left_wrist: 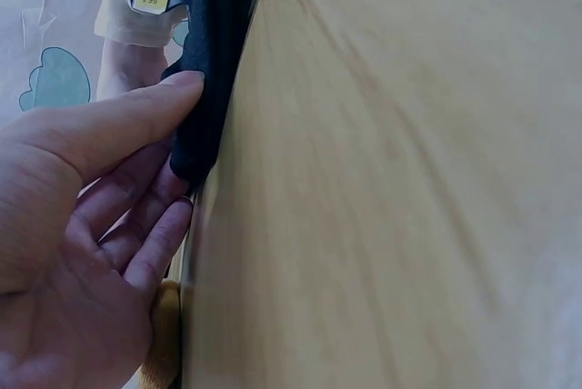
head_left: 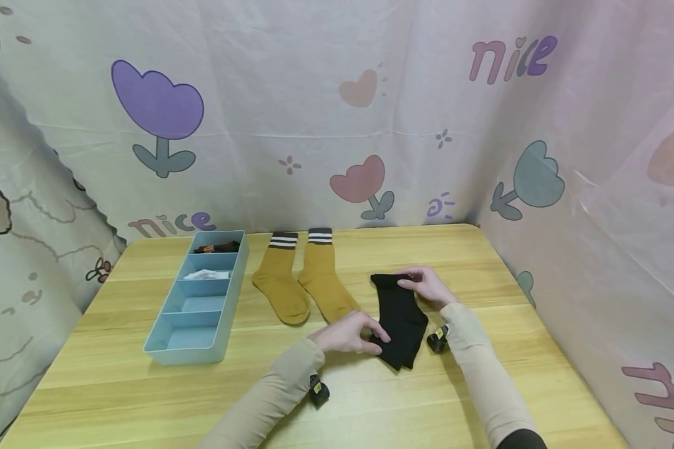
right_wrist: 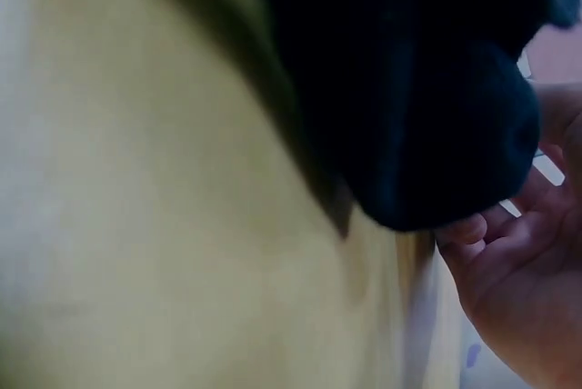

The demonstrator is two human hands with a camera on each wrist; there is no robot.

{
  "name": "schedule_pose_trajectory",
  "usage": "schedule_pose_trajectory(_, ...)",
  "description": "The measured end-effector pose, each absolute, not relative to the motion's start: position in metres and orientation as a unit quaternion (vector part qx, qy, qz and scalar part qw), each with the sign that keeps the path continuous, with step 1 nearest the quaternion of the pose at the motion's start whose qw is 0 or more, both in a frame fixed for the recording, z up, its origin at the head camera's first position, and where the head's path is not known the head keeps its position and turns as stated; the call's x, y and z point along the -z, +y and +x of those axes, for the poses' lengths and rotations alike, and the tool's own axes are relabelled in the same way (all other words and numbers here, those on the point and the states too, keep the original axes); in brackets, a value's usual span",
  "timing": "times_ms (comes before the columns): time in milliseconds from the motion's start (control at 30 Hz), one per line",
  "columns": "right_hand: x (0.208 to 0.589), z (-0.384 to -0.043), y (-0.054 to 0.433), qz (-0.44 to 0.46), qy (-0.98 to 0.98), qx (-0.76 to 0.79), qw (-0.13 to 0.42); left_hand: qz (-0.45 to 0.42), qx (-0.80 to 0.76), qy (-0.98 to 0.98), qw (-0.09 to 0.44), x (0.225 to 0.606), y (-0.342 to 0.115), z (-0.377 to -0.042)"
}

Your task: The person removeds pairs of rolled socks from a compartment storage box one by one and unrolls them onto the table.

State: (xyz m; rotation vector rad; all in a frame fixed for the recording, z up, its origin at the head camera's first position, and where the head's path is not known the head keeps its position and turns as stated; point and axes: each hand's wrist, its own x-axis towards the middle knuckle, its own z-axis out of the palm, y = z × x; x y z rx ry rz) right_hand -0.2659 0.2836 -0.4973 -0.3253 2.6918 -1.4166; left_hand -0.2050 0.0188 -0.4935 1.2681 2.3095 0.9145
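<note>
A pair of black socks [head_left: 400,321], one laid over the other, is on the wooden table in front of me, with the cuffs at the far end. My left hand [head_left: 344,333] pinches the near left edge of the black socks [left_wrist: 211,89], thumb on top and fingers at the side, as the left wrist view shows. At the cuff, my right hand [head_left: 429,287] grips the right corner with its thumb over the fabric. The black fabric [right_wrist: 409,107] covers part of the right hand's fingers [right_wrist: 468,230] in the right wrist view.
Two mustard socks with striped cuffs, a left one [head_left: 283,284] and a right one [head_left: 322,274], lie flat left of the black pair. Further left stands a light blue divided box [head_left: 220,340], holding a dark item [head_left: 224,247] and a white item [head_left: 206,274]. A printed curtain [head_left: 292,93] hangs behind.
</note>
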Motion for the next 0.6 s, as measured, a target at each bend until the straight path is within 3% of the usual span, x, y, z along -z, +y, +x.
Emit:
schedule_pose_trajectory(200,0.496,-0.267,0.287,-0.123,0.887,0.445,0.024,0.452,-0.318,0.814,0.177,0.496,0.021,-0.204)
schedule_pose_trajectory(433,0.492,-0.269,0.291,-0.168,0.865,0.466,0.078,0.45,-0.326,0.811,0.181,0.496,0.02,-0.203)
schedule_pose_trajectory(600,0.484,-0.28,0.284,-0.175,0.889,0.418,0.066,0.447,-0.326,0.813,0.18,0.493,0.019,-0.203)
